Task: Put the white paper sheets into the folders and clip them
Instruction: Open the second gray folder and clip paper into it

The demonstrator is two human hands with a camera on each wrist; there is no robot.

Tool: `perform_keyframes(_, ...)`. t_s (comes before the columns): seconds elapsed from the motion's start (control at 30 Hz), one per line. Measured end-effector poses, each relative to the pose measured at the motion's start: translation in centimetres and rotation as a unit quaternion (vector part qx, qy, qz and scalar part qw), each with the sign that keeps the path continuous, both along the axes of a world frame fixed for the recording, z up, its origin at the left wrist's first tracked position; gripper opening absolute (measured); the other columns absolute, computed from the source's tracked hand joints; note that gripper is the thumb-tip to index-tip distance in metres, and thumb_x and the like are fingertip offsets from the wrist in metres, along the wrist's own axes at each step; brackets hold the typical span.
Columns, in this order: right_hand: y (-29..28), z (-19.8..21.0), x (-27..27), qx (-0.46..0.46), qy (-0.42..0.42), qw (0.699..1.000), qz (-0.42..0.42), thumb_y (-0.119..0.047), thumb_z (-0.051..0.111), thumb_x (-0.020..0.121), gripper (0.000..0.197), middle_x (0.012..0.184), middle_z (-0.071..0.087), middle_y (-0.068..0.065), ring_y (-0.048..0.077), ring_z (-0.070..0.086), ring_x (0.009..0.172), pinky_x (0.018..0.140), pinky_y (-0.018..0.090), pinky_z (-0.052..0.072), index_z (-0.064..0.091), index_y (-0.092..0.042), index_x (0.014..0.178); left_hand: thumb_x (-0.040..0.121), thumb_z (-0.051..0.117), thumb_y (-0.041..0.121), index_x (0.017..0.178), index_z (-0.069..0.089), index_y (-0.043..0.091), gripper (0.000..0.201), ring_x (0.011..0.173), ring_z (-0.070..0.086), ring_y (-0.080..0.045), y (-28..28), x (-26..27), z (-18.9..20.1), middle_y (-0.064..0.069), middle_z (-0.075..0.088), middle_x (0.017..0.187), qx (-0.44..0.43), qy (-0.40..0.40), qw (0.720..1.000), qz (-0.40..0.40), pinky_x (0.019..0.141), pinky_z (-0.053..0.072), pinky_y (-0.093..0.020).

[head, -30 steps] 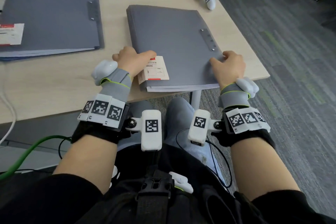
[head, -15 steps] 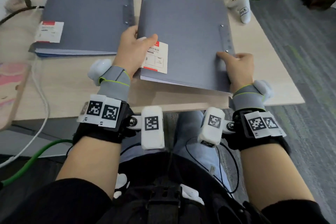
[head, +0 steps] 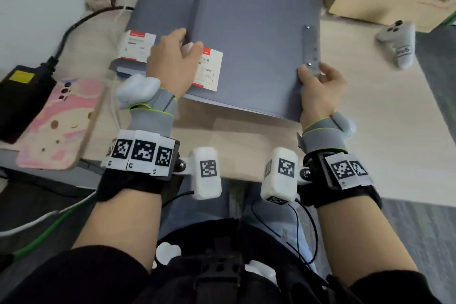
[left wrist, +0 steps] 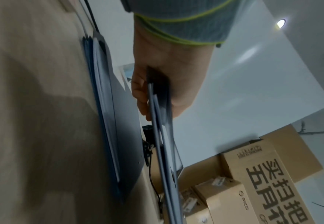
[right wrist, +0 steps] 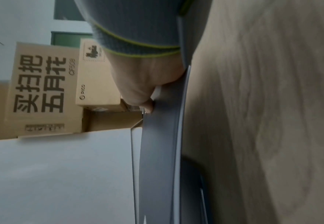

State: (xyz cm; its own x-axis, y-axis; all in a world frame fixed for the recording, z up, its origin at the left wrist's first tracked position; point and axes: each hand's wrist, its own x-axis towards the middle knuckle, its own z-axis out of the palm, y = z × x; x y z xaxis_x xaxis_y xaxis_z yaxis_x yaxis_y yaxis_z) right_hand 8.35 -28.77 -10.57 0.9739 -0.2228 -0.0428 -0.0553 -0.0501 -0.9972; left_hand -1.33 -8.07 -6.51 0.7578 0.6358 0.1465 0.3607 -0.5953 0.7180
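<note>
Grey and closed, the folder [head: 251, 39] was gripped in both our hands, lifted off the counter [head: 237, 140] near its front edge. Our left hand [head: 172, 61] clasped its left edge by the label; our right hand [head: 320, 89] pinched the right edge. It overlapped a second folder [head: 160, 10] lying further left.
</note>
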Motion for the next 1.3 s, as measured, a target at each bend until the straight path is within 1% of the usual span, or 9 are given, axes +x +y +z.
perform_keyframes(0.1,2.8,0.0,0.6,-0.014,0.008,1.0,0.015,-0.024,0.073,0.07,0.054,0.095,0.067,0.008,0.017,0.063,0.079,0.08,0.029,0.055,0.058,-0.005,0.119,0.096,0.041,0.029,0.114,0.054,0.013,0.028,0.107,0.054,-0.037,2.2,-0.1,-0.1,-0.015,0.061,0.107,0.002,0.013,1.0,0.011,0.089,0.041,-0.038)
perform_keyframes(0.17,4.8,0.0,1.2,-0.033,0.022,0.999,0.029,-0.033,0.069,0.063,0.06,0.1,0.07,0.007,0.018,0.065,0.085,0.088,0.037,0.055,0.061,-0.01,0.117,0.098,0.037,0.025,0.133,0.048,0.017,0.038,0.118,0.052,-0.033,4.0,-0.1,0.0,-0.013,0.058,0.128,-0.002,0.017,0.999,0.039,0.097,0.04,-0.036)
perform_keyframes(0.33,9.0,-0.3,2.1,-0.044,0.039,0.997,0.056,-0.03,0.065,0.066,0.055,0.098,0.069,0.005,0.019,0.065,0.088,0.093,0.041,0.053,0.06,-0.01,0.118,0.095,0.041,0.025,0.125,0.058,0.021,0.034,0.114,0.057,-0.029,7.1,0.2,0.1,-0.007,0.064,0.124,0.014,0.003,0.993,0.114,0.094,0.04,-0.031)
perform_keyframes(0.47,10.9,-0.7,2.2,-0.047,0.059,0.995,0.07,-0.026,0.065,0.069,0.053,0.098,0.068,0.004,0.02,0.066,0.09,0.093,0.042,0.053,0.059,-0.01,0.119,0.095,0.039,0.02,0.124,0.06,0.021,0.036,0.116,0.056,-0.03,8.9,0.8,-0.5,-0.009,0.062,0.125,0.01,0.028,0.992,0.122,0.094,0.041,-0.032)
perform_keyframes(0.6,12.3,-0.8,2.2,-0.043,0.071,0.992,0.098,-0.016,0.071,0.068,0.058,0.093,0.066,-0.001,0.014,0.064,0.076,0.086,0.036,0.055,0.056,-0.01,0.123,0.095,0.037,0.017,0.127,0.057,0.021,0.038,0.119,0.053,-0.032,10.3,1.4,-1.2,-0.008,0.061,0.129,0.003,0.045,0.991,0.125,0.097,0.041,-0.035)
perform_keyframes(0.77,12.4,-0.8,2.7,-0.11,0.064,0.98,0.152,-0.021,0.069,0.058,0.035,0.075,0.066,-0.008,0.013,0.061,0.062,0.073,0.037,0.055,0.065,-0.018,0.093,0.096,0.036,0.016,0.129,0.056,0.017,0.038,0.118,0.051,-0.035,11.5,1.8,-2.5,-0.011,0.062,0.126,-0.019,0.036,0.995,0.094,0.096,0.044,-0.037)
perform_keyframes(0.87,12.2,-0.7,3.2,-0.164,0.049,0.972,0.162,-0.024,0.07,0.06,0.029,0.071,0.061,-0.009,0.014,0.056,0.061,0.065,0.033,0.049,0.064,-0.017,0.088,0.097,0.032,0.011,0.126,0.057,0.014,0.039,0.117,0.049,-0.038,11.6,2.0,-2.8,-0.019,0.063,0.12,0.0,0.044,0.995,0.086,0.089,0.042,-0.038)
perform_keyframes(1.1,12.4,-0.9,3.6,-0.246,0.024,0.955,0.163,-0.037,0.056,0.057,0.048,0.102,0.064,0.013,0.029,0.059,0.08,0.067,0.032,0.046,0.063,-0.009,0.095,0.096,0.028,0.007,0.125,0.057,0.014,0.041,0.119,0.045,-0.037,11.6,2.2,-2.8,-0.023,0.06,0.119,0.004,0.058,0.993,0.098,0.085,0.041,-0.036)
perform_keyframes(1.3,11.9,-1.0,4.1,-0.291,0.032,0.94,0.176,-0.022,0.061,0.075,0.019,0.102,0.059,0.01,0.026,0.048,0.076,0.068,0.025,0.034,0.063,-0.011,0.09,0.097,0.028,0.011,0.127,0.054,0.015,0.04,0.123,0.037,-0.036,11.2,2.4,-2.5,-0.023,0.059,0.117,0.004,0.086,0.991,0.104,0.081,0.037,-0.036)
